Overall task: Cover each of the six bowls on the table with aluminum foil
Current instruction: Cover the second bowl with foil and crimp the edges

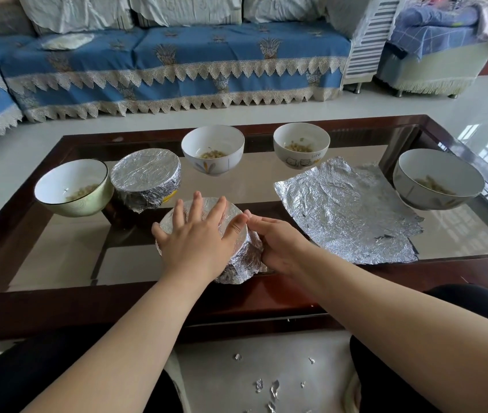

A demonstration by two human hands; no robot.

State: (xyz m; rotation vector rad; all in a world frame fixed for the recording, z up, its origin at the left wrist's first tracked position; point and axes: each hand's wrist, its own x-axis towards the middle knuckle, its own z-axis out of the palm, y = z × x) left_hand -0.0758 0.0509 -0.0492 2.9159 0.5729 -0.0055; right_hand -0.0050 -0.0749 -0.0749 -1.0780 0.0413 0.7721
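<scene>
Both hands [230, 236] on foil-wrapped bowl [247, 257], apparently pressing.

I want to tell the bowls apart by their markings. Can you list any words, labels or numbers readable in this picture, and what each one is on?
White bowl with a cartoon drawing: a few small dark letters on its outer wall to the right of the drawing, too small and blurred to read.
White bowl with a leaf motif: a picture only, no text.
Foil sheet, the foil-covered bowls, table: no text visible.
</scene>
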